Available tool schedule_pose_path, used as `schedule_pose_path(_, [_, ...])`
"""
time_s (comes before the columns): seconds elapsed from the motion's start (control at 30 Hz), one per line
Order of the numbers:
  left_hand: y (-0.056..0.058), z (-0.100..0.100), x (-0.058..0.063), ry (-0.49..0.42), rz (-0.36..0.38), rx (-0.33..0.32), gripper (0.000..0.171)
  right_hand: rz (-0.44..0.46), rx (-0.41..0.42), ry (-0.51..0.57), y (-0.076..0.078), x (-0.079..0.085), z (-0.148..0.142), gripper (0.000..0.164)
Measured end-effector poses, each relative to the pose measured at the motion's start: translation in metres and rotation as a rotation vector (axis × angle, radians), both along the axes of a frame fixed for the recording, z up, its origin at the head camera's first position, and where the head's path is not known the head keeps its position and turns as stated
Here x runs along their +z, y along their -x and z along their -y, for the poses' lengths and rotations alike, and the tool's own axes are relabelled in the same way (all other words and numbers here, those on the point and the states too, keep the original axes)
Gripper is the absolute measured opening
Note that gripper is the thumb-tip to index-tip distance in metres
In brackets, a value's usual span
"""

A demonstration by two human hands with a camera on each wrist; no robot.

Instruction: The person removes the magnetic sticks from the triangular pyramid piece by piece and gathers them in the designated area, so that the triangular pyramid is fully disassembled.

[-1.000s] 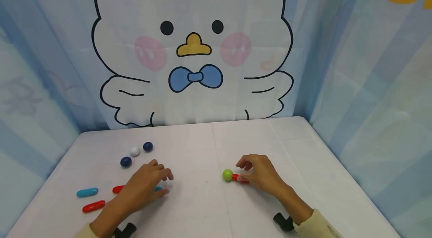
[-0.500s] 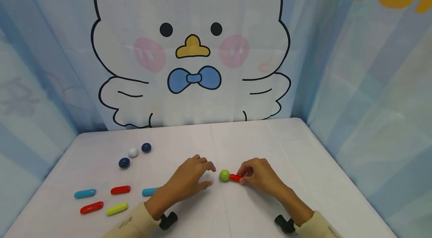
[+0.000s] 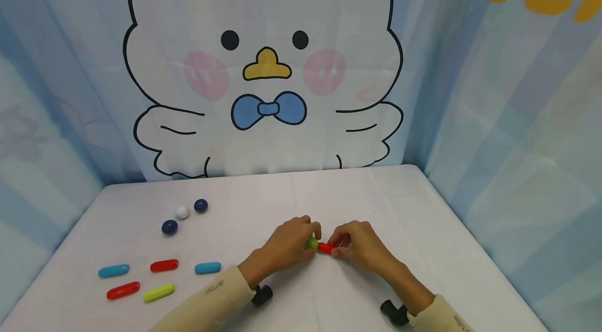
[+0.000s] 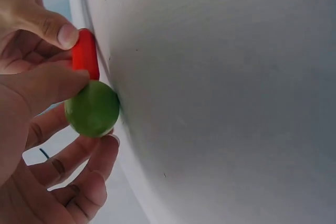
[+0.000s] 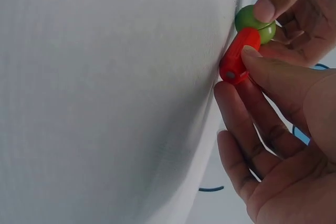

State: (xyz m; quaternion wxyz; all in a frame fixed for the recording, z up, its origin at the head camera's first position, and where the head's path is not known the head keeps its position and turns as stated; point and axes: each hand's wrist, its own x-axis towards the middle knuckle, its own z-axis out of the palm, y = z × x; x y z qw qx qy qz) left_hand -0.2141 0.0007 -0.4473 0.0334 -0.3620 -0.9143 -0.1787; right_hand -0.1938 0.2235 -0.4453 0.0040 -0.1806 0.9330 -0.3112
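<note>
Near the middle of the table, my left hand [image 3: 290, 240] pinches a green ball [image 4: 93, 109] between thumb and fingers. My right hand [image 3: 361, 243] holds a short red rod [image 5: 240, 56] by thumb and fingertips. One end of the rod touches the ball, and both sit at the tabletop in the head view. A small grey spot shows in the rod's other end in the right wrist view. A thin seam line runs around the ball [image 5: 266, 32]. Fingers cover part of both pieces.
Left of my hands lie two blue rods, two red rods [image 3: 123, 290] and one yellow-green rod [image 3: 159, 293]. Farther back are two dark blue balls [image 3: 170, 227] and a white ball [image 3: 182, 212]. Printed curtains stand around the white table [image 3: 423, 248].
My left hand has moved right from above the loose rods to the green ball and now grips it. The right hand stays about in place with the red rod.
</note>
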Motion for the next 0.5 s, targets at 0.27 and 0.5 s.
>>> schedule_pose_path(0.27, [0.0034,-0.0093,-0.0033,0.022,-0.039,0.023,0.019,0.01,-0.021,-0.013,-0.0016,0.0002,0.0011,0.02])
schedule_pose_path(0.5, [0.0036,-0.0113,-0.0046,0.003,-0.054,0.054,0.021,0.023,-0.047,-0.022,-0.0037,0.0019,0.0032,0.021])
